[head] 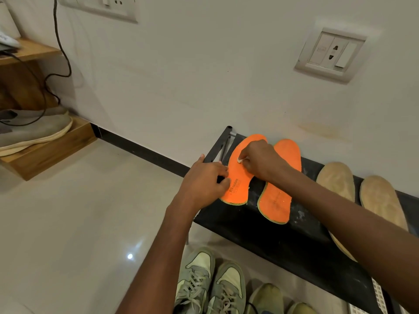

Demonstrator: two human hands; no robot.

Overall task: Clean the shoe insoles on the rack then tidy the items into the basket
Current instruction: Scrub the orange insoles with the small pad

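Two orange insoles lie on the black rack [267, 232]. My left hand [204, 180] grips the left edge of the left orange insole [238, 191] near its heel. My right hand [260, 162] pinches a small white wad [239, 160] against the middle of that insole. The right orange insole [277, 200] lies beside it, partly under my right wrist. Two beige insoles [337, 180] [381, 200] lie further right on the rack, partly hidden by my right forearm.
Green-grey sneakers [210, 286] and olive shoes [267, 300] stand on the floor below the rack. A white perforated basket edge [378, 298] shows at bottom right. A grey shoe [34, 130] sits on a wooden shelf at left, and a black cable [59, 41] hangs down the wall.
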